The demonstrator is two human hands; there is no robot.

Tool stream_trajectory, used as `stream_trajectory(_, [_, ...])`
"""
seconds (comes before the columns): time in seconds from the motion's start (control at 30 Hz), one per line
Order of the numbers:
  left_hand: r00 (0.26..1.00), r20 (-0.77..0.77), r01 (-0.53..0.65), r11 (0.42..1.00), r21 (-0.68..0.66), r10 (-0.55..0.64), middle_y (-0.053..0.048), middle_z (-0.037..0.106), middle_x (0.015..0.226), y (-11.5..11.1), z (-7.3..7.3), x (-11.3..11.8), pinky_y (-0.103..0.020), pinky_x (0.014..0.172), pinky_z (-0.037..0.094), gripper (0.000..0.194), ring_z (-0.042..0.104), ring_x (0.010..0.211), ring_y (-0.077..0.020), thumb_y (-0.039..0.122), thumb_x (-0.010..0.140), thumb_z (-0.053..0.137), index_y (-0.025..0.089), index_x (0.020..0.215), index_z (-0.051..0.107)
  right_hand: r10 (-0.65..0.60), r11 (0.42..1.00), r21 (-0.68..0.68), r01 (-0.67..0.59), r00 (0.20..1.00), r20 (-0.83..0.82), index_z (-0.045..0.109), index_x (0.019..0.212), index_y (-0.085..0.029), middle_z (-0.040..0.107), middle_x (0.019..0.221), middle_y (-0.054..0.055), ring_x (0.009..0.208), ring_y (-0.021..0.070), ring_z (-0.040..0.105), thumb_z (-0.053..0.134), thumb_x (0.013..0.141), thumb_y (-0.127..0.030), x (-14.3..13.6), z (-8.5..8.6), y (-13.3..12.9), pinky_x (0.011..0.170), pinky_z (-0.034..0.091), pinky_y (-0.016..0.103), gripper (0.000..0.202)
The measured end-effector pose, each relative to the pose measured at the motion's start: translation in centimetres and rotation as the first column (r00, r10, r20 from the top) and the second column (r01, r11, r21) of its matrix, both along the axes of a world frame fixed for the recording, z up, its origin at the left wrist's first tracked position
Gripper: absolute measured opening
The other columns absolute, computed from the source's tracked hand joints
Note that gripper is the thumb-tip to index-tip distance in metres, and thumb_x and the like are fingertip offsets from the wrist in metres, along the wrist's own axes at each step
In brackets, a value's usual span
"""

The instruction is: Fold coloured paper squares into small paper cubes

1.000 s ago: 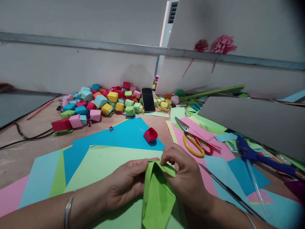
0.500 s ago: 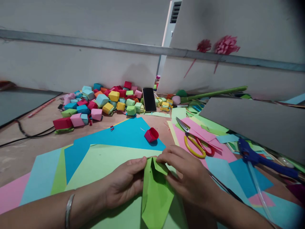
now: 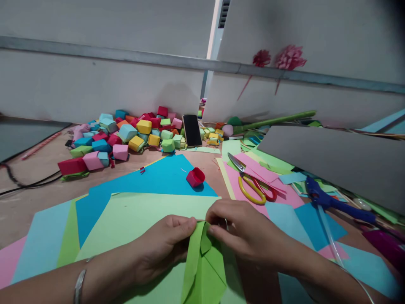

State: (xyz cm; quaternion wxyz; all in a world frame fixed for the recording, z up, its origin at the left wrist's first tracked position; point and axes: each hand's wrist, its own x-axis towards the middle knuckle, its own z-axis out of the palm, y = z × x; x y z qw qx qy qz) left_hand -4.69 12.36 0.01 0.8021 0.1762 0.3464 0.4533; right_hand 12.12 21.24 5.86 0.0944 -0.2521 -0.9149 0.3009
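Observation:
A folded piece of bright green paper (image 3: 207, 270) hangs between my hands at the bottom centre, its folds running down toward the frame's lower edge. My left hand (image 3: 167, 245) pinches its upper left edge between thumb and fingers. At the top right corner, my right hand (image 3: 237, 232) has its thumb and fingers closed on a folded flap. Under both hands lies a large pale green sheet (image 3: 139, 215). Just beyond it, a small red paper box (image 3: 195, 177) rests on a blue sheet (image 3: 152, 177).
Many coloured paper boxes (image 3: 128, 133) are heaped at the back left beside a phone (image 3: 192, 131). Scissors (image 3: 251, 188) lie on pink paper at the right. Farther right are a blue glue gun (image 3: 338, 202) and a grey board (image 3: 332, 156).
The green paper's top flap has been folded over more, and its open hollow no longer shows. My right hand has turned slightly at the top corner. The whole view has shifted a little.

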Motion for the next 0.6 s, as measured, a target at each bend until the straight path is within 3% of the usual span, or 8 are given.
stream_trajectory(0.13, [0.999,-0.019,0.029,0.999,-0.034,-0.029,-0.013,0.073,0.075,-0.3,0.1,0.3,-0.031,0.075,0.049,0.031,0.067,0.069,-0.0183,0.035,0.086,0.063,0.006,0.084,0.073,0.029,0.997,0.065,-0.036,0.995,0.093,0.056,0.074,-0.018,0.054,0.065,-0.002,0.058,0.0106,0.044,0.052,0.077,-0.009,0.0,-0.4,-0.2,0.052,0.027,0.022,0.011])
stream_trajectory(0.33, [0.999,0.001,-0.054,0.992,-0.116,0.054,-0.013,0.073,0.075,-0.1,1.4,0.5,-0.034,0.072,0.05,0.024,0.068,0.064,-0.0216,0.029,0.082,0.067,0.007,0.085,0.073,0.015,0.991,0.137,-0.014,1.0,-0.008,0.048,0.065,-0.018,0.047,0.061,-0.004,0.055,0.0087,0.037,0.049,0.071,-0.003,0.0,-1.2,-0.4,0.052,0.025,0.022,0.016])
stream_trajectory(0.5, [0.999,-0.045,-0.02,0.987,-0.157,0.013,-0.012,0.072,0.069,0.1,1.8,0.2,-0.029,0.06,0.049,0.032,0.066,0.059,-0.0194,0.039,0.083,0.065,0.007,0.08,0.072,-0.034,0.993,-0.115,0.035,0.999,0.004,0.053,0.084,-0.019,0.043,0.055,-0.009,0.049,0.0074,0.036,0.051,0.069,-0.003,-0.2,-1.1,-0.1,0.046,0.024,0.019,0.022])
stream_trajectory(0.6, [0.994,-0.032,-0.104,0.99,-0.091,0.101,-0.009,0.072,0.075,0.4,0.9,0.0,-0.025,0.062,0.049,0.026,0.065,0.062,-0.0155,0.035,0.082,0.066,0.009,0.084,0.071,-0.159,0.932,-0.327,0.156,0.987,0.018,0.054,0.085,-0.02,0.04,0.052,-0.01,0.046,0.0069,0.035,0.052,0.063,-0.002,-0.5,-1.4,0.1,0.041,0.022,0.018,0.028])
